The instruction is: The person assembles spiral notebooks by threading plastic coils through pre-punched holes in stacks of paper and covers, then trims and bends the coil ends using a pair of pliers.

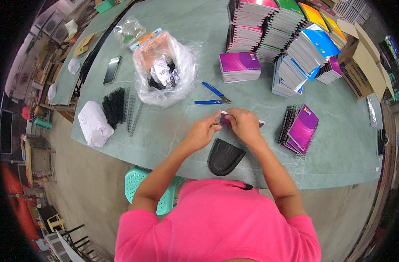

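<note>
A small purple notebook (225, 118) is between my hands near the front of the table, mostly covered by my fingers. My right hand (244, 124) is closed on it from above, thumb and fingers pressing its upper edge. At its left edge, the fingers of my left hand (204, 130) are pinched together; whether they also hold a thin coil is too small to tell. Just beyond my hands lie cutting pliers (214, 93) with blue handles, jaws pointing right. A black U-shaped pad (225, 157) rests between my forearms.
Spiral-bound purple notebooks (302, 127) lie at right, unbound purple ones (240, 67) farther back. Tall notebook stacks (280, 32) and an open cardboard box (359, 72) stand behind. At left are black coils (115, 107), a white paper bundle (94, 123), a plastic bag (184, 72) and a phone (112, 70).
</note>
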The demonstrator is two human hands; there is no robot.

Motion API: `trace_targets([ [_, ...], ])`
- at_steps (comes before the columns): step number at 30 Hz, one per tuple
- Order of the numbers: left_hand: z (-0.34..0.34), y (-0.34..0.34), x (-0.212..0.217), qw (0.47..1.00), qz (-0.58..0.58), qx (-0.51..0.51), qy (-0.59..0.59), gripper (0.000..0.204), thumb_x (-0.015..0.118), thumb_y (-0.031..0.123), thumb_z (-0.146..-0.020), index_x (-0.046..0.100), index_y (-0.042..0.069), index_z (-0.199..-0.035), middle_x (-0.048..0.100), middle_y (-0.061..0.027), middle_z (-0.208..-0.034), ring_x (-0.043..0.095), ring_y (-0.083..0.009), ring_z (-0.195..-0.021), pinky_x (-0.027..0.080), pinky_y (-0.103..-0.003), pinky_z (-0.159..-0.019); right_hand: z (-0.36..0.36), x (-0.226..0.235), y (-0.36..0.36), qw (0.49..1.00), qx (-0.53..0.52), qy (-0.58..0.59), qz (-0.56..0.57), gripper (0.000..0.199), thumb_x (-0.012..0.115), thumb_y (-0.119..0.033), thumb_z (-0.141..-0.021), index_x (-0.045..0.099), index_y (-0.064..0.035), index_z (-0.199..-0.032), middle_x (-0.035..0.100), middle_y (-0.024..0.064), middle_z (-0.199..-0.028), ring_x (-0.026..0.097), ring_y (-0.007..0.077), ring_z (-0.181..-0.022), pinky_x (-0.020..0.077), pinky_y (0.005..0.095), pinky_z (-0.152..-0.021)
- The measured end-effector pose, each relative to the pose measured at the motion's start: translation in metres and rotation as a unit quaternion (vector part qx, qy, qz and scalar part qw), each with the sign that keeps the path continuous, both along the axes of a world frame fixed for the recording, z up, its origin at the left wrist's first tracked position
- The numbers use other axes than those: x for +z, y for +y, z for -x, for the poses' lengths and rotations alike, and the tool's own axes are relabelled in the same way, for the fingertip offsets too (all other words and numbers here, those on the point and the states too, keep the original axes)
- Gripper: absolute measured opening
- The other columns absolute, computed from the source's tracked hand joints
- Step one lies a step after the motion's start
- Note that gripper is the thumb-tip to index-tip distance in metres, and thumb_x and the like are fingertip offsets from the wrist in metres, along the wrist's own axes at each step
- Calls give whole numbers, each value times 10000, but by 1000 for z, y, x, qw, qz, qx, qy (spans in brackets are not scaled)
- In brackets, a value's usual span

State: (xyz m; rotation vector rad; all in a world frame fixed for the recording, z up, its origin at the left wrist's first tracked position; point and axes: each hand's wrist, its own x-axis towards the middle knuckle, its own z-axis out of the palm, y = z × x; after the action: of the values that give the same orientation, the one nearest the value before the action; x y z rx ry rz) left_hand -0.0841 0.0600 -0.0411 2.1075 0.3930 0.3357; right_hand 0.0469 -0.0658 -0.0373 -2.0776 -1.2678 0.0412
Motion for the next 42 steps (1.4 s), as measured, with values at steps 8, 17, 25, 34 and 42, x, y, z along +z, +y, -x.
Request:
trace_targets([
  [8,-11,-2,8,993,-75,47,-72,194,636,134,-816,650,25,-976,638,-127,-835,599,-205,-675,468,-301,-625,0,7,-2,1000,-2,27,11,167,626,-102,-750,655,-81,-914,654,116,-829,625,319,-758,482,410,-657],
  [17,-13,3,-5,995,-38,59,-67,164,623,131,-820,632,1,-919,622,-138,-800,589,-237,-653,458,-317,-599,1,9,-2,998,9,47,35,131,629,-98,-749,667,-79,-873,652,116,-804,621,315,-737,478,399,-646],
  [25,-20,8,0,979,-117,47,-160,182,634,143,-813,618,20,-946,596,-108,-743,576,-231,-646,450,-323,-596,0,7,-4,999,34,1,36,123,610,-123,-754,628,-75,-866,636,117,-799,609,317,-776,456,436,-680],
  [34,-16,20,9,995,-62,-24,-79,319,583,322,-867,605,8,-919,571,-58,-633,529,-130,-510,429,-292,-494,7,4,-2,997,35,-48,43,118,612,-135,-763,625,-103,-876,633,83,-771,601,267,-762,421,397,-664],
  [42,-9,20,26,939,255,-51,224,392,515,398,-901,609,18,-923,561,-54,-587,524,-113,-458,411,-262,-441,12,0,-5,999,25,-38,-4,118,629,-145,-751,640,-98,-859,645,76,-783,601,260,-748,424,398,-658],
])
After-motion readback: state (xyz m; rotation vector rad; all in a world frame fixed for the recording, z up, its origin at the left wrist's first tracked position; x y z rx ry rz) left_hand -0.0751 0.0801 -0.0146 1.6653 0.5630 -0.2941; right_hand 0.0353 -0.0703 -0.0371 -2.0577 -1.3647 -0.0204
